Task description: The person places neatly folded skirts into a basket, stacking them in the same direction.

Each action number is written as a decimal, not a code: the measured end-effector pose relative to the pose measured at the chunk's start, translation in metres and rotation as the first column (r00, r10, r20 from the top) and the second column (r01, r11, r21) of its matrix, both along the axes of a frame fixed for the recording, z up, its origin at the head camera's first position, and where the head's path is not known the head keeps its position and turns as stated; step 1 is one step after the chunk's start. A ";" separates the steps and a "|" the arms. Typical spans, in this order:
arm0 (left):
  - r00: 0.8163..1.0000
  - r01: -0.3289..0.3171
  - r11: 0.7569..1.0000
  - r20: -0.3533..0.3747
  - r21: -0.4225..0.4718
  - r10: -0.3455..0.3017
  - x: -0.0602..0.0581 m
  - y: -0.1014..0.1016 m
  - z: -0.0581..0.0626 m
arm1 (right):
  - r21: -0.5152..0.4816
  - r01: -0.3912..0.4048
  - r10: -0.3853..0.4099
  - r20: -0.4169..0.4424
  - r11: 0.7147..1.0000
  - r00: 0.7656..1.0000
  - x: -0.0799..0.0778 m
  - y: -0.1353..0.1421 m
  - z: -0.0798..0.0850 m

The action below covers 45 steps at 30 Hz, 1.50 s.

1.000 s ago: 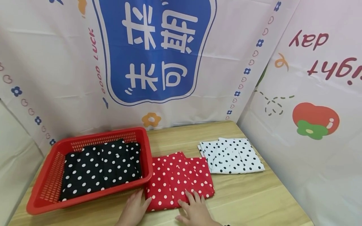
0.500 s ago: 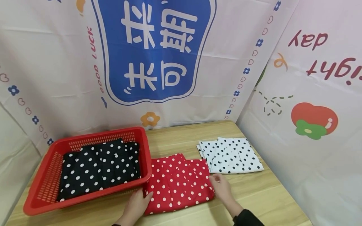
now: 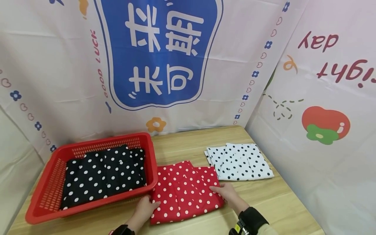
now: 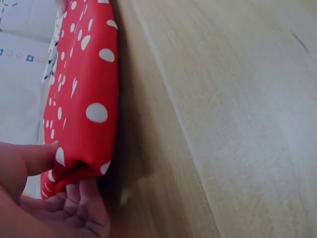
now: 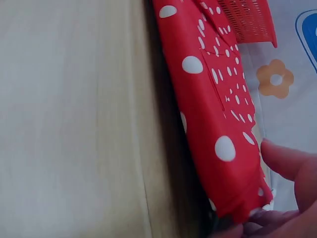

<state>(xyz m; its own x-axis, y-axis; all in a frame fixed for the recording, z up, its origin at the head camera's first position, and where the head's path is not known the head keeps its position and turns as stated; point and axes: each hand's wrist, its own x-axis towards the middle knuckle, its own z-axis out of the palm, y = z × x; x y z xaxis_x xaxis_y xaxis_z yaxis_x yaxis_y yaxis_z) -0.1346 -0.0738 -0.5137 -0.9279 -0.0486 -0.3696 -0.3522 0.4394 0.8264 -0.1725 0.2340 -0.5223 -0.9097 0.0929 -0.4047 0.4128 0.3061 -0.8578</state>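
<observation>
At left on the worktop (image 3: 282,195), a basket (image 3: 151,160); in it, an inner cloth (image 3: 105,174). Just right of the basket, a middle cloth (image 3: 185,192), between the left grip (image 3: 144,209) at its left side and the right grip (image 3: 229,193) at its right. Behind and rightward, a far cloth (image 3: 242,163). Behind the worktop, a back sheet (image 3: 158,58).

We see even, soft, fairly bright light in the head view. Across both wrist views a pale sheen spreads over the tabletop (image 4: 257,124), and we find dark shadow beside the red cloth (image 4: 94,74). We get softer, hazier detail there than from the head.
</observation>
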 end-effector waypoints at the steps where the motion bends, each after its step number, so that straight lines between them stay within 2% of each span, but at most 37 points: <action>1: 1.000 0.008 1.000 0.001 0.003 -0.008 0.000 0.000 0.001 | -0.004 0.007 -0.007 0.000 1.000 1.000 0.000 -0.001 -0.001; 5: 0.997 0.060 0.998 -0.040 -0.007 -0.060 0.003 0.004 0.009 | 0.044 0.024 -0.024 -0.015 0.999 1.000 0.000 -0.002 0.001; 9: 0.991 0.086 0.994 -0.094 -0.069 -0.092 0.006 0.009 0.020 | 0.060 0.012 -0.009 -0.052 0.998 0.999 0.003 -0.004 0.008; 14: 0.988 0.108 0.989 -0.096 -0.097 -0.117 0.009 0.015 0.038 | 0.051 0.020 -0.014 -0.108 0.998 0.994 0.009 0.000 0.024; 21: 0.983 0.125 0.990 -0.130 -0.070 -0.133 0.011 0.017 0.061 | 0.081 0.067 -0.055 -0.138 0.994 0.989 0.017 0.011 0.049; 28: 0.975 0.150 0.987 -0.155 -0.053 -0.156 0.014 0.018 0.068 | 0.095 0.067 -0.052 -0.157 0.993 0.986 0.022 0.014 0.063; 32: 0.968 0.186 0.982 -0.165 -0.020 -0.187 0.014 0.021 0.075 | 0.100 0.087 -0.071 -0.160 0.991 0.985 0.024 0.019 0.072; 38: 0.959 0.221 0.975 -0.189 0.024 -0.213 0.012 0.024 0.095 | 0.091 0.103 -0.084 -0.194 0.991 0.977 0.027 0.026 0.089; 45: 0.953 0.207 0.978 -0.229 0.025 -0.196 0.009 0.021 0.114 | 0.079 0.098 -0.078 -0.226 0.992 0.971 0.027 0.025 0.107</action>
<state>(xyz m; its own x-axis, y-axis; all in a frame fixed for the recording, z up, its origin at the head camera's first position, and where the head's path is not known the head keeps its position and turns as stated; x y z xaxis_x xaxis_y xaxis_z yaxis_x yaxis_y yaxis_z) -0.1251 -0.0523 -0.4001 -0.9758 0.1607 -0.1483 -0.0637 0.4399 0.8958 -0.1456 0.2593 -0.4149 -0.9625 0.2033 -0.1798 0.2438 0.3565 -0.9019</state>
